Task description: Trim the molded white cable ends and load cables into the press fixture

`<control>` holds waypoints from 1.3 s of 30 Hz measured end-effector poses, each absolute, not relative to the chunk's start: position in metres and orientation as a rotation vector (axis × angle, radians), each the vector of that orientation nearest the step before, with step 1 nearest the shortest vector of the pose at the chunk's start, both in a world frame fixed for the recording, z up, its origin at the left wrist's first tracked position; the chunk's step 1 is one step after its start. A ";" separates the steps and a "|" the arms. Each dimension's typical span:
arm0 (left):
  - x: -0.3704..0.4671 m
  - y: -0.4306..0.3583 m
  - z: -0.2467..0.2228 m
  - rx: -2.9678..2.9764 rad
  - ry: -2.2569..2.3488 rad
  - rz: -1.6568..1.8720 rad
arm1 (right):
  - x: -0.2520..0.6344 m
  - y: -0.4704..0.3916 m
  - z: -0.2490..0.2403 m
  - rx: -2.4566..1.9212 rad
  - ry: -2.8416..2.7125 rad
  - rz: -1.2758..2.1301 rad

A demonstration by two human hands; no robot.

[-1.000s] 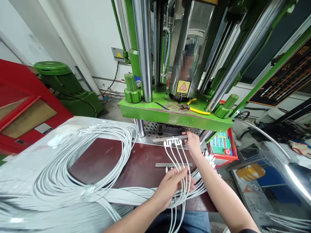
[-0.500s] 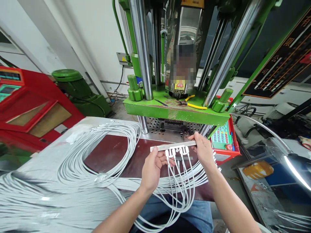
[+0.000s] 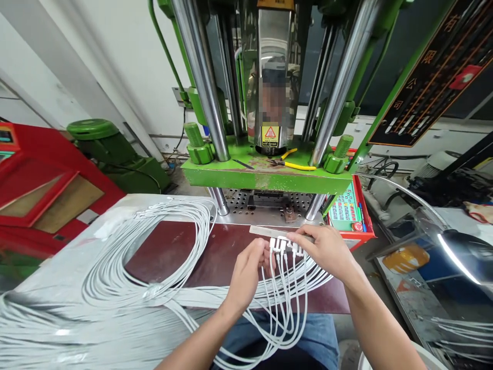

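Note:
A flat pale metal bar (image 3: 265,231) lies tilted in front of the press, its left end free. My right hand (image 3: 329,249) is closed on the bar's right part, thumb in front beside a row of white moulded plugs (image 3: 276,243). White cables (image 3: 287,288) hang from these plugs in loops toward my lap. My left hand (image 3: 246,272) is just left of the plugs, fingers bent together. What its fingertips hold, if anything, is hidden behind the hand.
A large coil of white cable (image 3: 200,231) lies on the dark red board (image 3: 162,246), with more cables at left. The green press plate (image 3: 265,180) stands ahead, bearing yellow-handled pliers (image 3: 298,166). A red control box (image 3: 367,221) and lamp (image 3: 458,257) are at right.
My left hand has left the bar's left end and moved to the plugs. My right hand has shifted inward along the bar, toward the plugs. The view has turned slightly.

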State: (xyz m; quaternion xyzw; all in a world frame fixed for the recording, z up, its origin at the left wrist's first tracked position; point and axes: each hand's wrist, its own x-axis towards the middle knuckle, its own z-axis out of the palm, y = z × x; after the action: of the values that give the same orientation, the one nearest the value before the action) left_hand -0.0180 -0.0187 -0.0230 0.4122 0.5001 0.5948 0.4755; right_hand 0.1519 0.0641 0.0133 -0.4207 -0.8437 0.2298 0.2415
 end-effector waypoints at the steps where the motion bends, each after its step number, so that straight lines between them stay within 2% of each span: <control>1: -0.016 -0.022 -0.022 1.057 1.269 1.418 | 0.152 0.063 0.014 -1.164 -2.306 0.605; 7: -0.010 -0.032 -0.016 1.299 1.452 1.302 | 0.155 0.059 0.016 -1.148 -2.324 0.577; 18: -0.013 -0.039 -0.018 1.350 1.317 1.310 | 0.160 0.058 0.020 -1.166 -2.284 0.613; 24: -0.014 -0.022 -0.026 1.063 1.291 1.531 | 0.156 0.061 0.017 -1.154 -2.273 0.689; 30: -0.020 0.002 -0.012 0.679 1.291 1.619 | 0.153 0.057 0.014 -0.926 -2.340 0.817; 35: -0.023 0.005 -0.007 0.609 1.337 1.654 | 0.165 0.042 0.017 -0.745 -2.375 0.540; 39: -0.022 0.005 -0.009 0.694 1.355 1.670 | 0.162 0.030 0.014 -0.843 -2.538 0.218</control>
State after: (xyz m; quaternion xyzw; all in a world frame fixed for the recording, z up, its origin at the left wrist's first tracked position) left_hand -0.0221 0.0055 -0.0093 0.2777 0.5422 0.6685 0.4266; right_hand 0.1621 0.0300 0.0138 -0.3059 -0.9212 0.0791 0.2271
